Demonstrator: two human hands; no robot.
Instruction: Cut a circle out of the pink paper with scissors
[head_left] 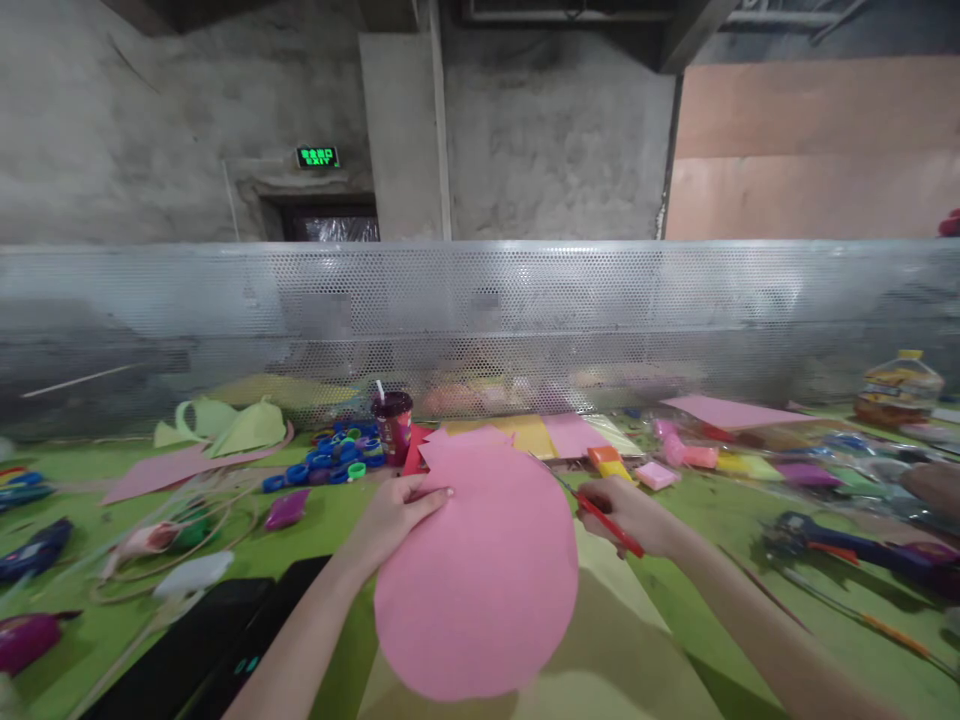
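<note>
1. Above the green desk [315, 520], the step in hand looks like trimming the pink paper [480, 580]; continuing would call for steady support while the blades follow its edge.
2. The pale yellow sheet [615, 640] lies below the pink paper, which casts a shadow on it.
3. The pink paper is between the two hands, flat-looking and plain, rounded along its sides and bottom, angular at the top.
4. The left hand [401, 515] pinches its upper left edge, thumb on top.
5. The right hand [622, 515] is closed around red-handled scissors [619, 533].
6. Their narrow blades meet the upper right edge; I cannot tell how far they part.
</note>
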